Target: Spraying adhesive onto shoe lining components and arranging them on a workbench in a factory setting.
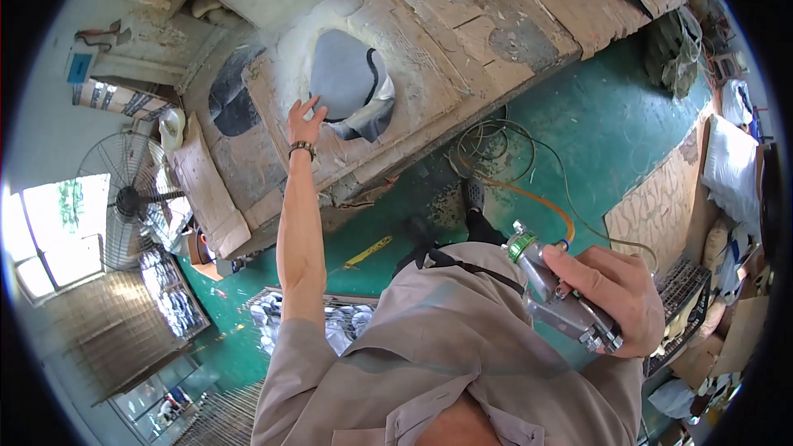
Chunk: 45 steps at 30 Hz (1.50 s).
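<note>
On the cardboard-covered workbench lies a smooth grey rounded sheet [340,70] with a black curved strip along its right side. Crumpled shiny grey material [373,120] sticks out beside and below it. My left hand [306,122] reaches to the sheet's near left edge, its fingers spread and the fingertips touching or just over that edge. My right hand [611,297] is wrapped round a metal spray gun [541,271] with a green ring, held up at the right of my body and away from the bench. An orange hose [549,201] runs down by the gun.
A dark grey piece [235,95] lies left of the sheet on the bench [471,41]. A large fan [124,198] stands at the left. Coiled hose [496,144] rests on the green floor [603,124] near my foot. Packed shelves [719,281] line the right.
</note>
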{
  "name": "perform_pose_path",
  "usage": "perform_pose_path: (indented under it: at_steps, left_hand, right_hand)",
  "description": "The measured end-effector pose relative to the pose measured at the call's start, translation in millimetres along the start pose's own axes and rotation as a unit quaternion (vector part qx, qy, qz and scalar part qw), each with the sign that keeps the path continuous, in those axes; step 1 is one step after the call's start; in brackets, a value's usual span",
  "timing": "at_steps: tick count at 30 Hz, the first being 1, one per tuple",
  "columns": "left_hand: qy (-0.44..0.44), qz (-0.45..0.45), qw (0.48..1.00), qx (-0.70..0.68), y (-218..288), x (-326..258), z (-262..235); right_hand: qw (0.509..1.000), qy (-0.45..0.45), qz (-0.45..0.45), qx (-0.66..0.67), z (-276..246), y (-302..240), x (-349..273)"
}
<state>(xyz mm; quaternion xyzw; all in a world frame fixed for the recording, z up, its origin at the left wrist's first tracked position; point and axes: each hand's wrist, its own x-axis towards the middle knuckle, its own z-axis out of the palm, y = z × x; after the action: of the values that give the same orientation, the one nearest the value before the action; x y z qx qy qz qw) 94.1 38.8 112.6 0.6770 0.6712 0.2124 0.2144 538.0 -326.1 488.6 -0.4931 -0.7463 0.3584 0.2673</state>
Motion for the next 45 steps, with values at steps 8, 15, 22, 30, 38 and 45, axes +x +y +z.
perform_pose_path:
  at_steps: [8,15,22,30,38,45]
  left_hand:
    - [-0.046,0.004,0.997,-0.068,-11,8,0]
    - [-0.062,-0.002,0.995,-0.074,-5,3,-5]
    - [-0.045,0.009,0.993,-0.11,-1,-1,-3]
    - [-0.032,-0.01,0.993,-0.117,-12,-1,5]
    - [-0.034,-0.001,0.986,-0.165,-14,-1,6]
    - [0.007,0.012,0.983,-0.184,-5,-9,11]
  right_hand:
    - [0.999,0.017,0.024,0.013,-15,35,-2]
    - [0.994,0.091,0.059,-0.017,-30,52,8]
    - [0.994,0.098,0.057,-0.004,-33,53,40]
    - [0.971,0.154,0.18,0.027,-21,28,59]
    - [0.974,0.096,0.202,0.035,-6,18,56]
    - [0.981,0.117,0.152,0.02,-8,12,98]
